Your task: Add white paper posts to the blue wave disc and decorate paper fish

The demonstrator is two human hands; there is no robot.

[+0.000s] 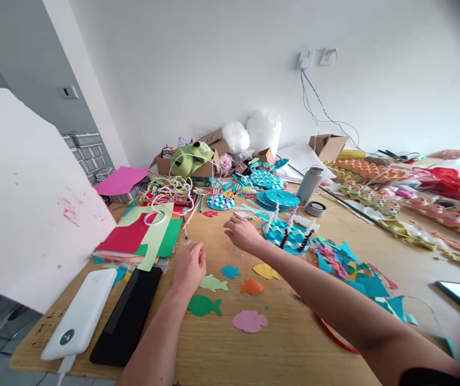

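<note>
My left hand (pixel 191 266) is over the table beside the coloured paper, its fingers curled inward; whatever is in them, if anything, is hidden. To its right, my right hand (pixel 243 234) reaches across with loosely bent fingers apart and nothing visible in them. Just beyond it lies a small white and grey item (pixel 244 215), too small to name. Paper fish lie between my forearms: a blue fish (pixel 230 272), a light green fish (pixel 213 283), a green fish (pixel 203 305), an orange fish (pixel 251 287), a yellow fish (pixel 266 271) and a pink fish (pixel 250 321).
Coloured paper sheets (pixel 123 236), a white power bank (pixel 81 311) and a black phone-like slab (pixel 127 316) are at left. A blue disc (pixel 272 236) carries upright twisted stems. Behind it stand stacked blue discs (pixel 277 199) and a metal bottle (pixel 309 186). Paper scraps (pixel 346 262) lie right.
</note>
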